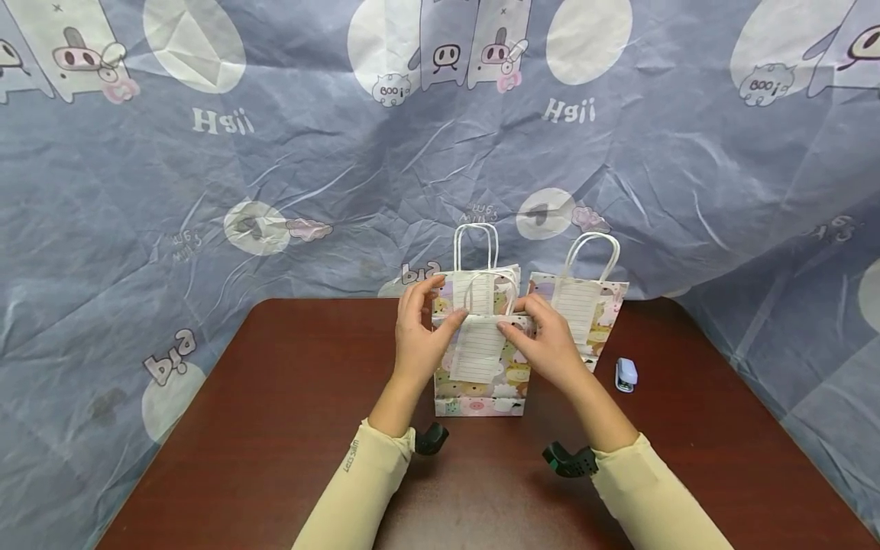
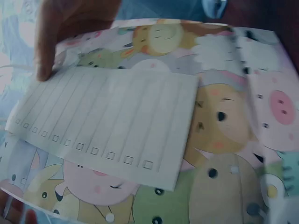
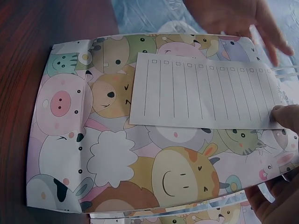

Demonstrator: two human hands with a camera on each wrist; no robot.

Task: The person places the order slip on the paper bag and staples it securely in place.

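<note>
A paper gift bag (image 1: 512, 374) printed with cartoon animals stands upright before me, its white rope handles up. On its front lies a lined checklist slip (image 1: 474, 359) with a column of small boxes. My right hand (image 1: 550, 344) pinches the slip and the bag's upper right edge. Its thumb (image 3: 286, 115) presses on the slip's top corner, and its fingers are at the bag's side. Spread beside the bag's upper left is my left hand (image 1: 418, 340), its thumb near the top rim. In the right wrist view the left hand (image 3: 233, 18) shows mostly straight fingers.
Another animal-print bag (image 1: 445, 286) with a slip stands just behind. A third bag (image 1: 608, 309) with its own slip leans at the right. A small pale blue stapler (image 1: 626, 374) lies on the brown table (image 1: 309, 397). A blue printed cloth (image 1: 344, 168) hangs behind.
</note>
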